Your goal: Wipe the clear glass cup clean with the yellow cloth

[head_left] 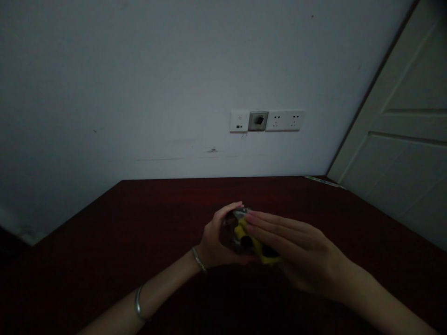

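Observation:
My left hand (212, 239) curves around a clear, shiny object (230, 230) that looks like a glass or plastic container; its exact kind is too dark to make out. Against its right side, my right hand (307, 253) holds a limp yellow piece with dark patches (257, 246), perhaps a cloth or wrapper. The right fingers lie long and close together over its top, with the fingertips at the clear object's upper rim. Part of both things is hidden behind the right fingers. The two hands meet above the dark red tabletop (157, 204).
A pale wall (157, 93) rises behind the table, carrying a row of sockets (284, 121) and a grey switch plate (258, 121). A panelled door (401, 153) borders the table on the right. One thin pale strip (324, 182) lies at the back right corner. The light is dim.

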